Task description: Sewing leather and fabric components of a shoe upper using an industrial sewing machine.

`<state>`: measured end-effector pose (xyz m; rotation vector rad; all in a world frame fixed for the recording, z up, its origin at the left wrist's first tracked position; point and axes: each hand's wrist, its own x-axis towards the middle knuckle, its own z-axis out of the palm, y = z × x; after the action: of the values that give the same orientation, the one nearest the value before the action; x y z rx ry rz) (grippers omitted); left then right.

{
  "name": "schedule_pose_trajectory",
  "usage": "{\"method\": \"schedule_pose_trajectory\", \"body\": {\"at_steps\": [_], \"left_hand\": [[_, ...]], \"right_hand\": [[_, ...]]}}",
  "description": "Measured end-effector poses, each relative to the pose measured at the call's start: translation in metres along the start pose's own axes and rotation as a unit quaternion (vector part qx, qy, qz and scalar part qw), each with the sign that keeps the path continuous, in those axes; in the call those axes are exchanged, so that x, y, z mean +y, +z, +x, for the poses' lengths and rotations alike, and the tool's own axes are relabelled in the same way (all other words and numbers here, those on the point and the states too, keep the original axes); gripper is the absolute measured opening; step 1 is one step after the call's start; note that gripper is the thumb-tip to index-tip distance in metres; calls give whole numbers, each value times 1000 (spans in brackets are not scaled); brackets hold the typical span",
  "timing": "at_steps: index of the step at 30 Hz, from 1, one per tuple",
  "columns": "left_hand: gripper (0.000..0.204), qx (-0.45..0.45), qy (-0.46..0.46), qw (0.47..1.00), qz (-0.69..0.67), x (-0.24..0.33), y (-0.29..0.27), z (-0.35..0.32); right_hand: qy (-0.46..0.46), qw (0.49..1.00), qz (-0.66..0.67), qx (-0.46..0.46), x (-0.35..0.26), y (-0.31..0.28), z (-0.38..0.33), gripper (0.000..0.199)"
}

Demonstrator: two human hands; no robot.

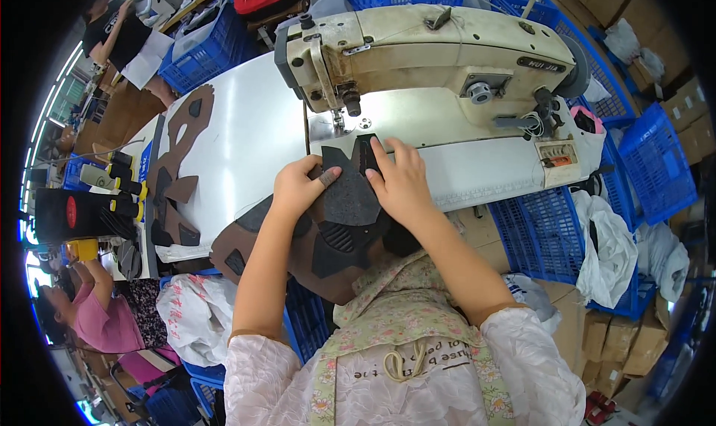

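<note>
The largest work piece, a brown panel [298, 254] with dark patches, lies over the near edge of the white table [246, 135] and sags toward the person's lap; it looks light, bendy and fairly tough, best held by its broad outer edges. The grey panel [350, 201] rests on top of it, just short of the sewing machine's [418, 49] needle; its matte face suggests decent grip and its crisp edges some stiffness, so the wide sides seem the place to steady it. The narrow black piece [364, 151] beside it probably needs only fingertip pressure. The right hand [401, 178] lies spread on that piece, fingers and thumb apart, not closed around it. The left hand [300, 187] has its thumb on the grey panel's left edge; whether fingers clamp from below, I cannot tell. Among the containers, the blue crate [533, 232] right of the person has a white bag [608, 239] draped over its side, the tilted crate [656, 161] beyond shows mostly its outer wall, and the crate [198, 71] at upper left holds pale plastic, contents unclear.
</note>
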<state>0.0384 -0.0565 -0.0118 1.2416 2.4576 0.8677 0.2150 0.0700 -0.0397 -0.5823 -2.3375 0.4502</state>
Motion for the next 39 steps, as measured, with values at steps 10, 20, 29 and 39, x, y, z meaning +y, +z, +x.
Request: {"method": "schedule_pose_trajectory", "body": {"at_steps": [10,20,29,39], "left_hand": [[30,40,198,978,57,-19,11,33],[18,-137,93,985,-52,-35,-20,69],[17,-92,75,978,174,16,-3,40],[47,-61,121,974,183,-3,12,15]], "right_hand": [[-29,998,21,-55,9,24,22,17],[3,998,56,-21,2,35,14,22],[-40,996,40,-70,14,40,17,27],[-69,992,31,-106,13,31,15,44]]}}
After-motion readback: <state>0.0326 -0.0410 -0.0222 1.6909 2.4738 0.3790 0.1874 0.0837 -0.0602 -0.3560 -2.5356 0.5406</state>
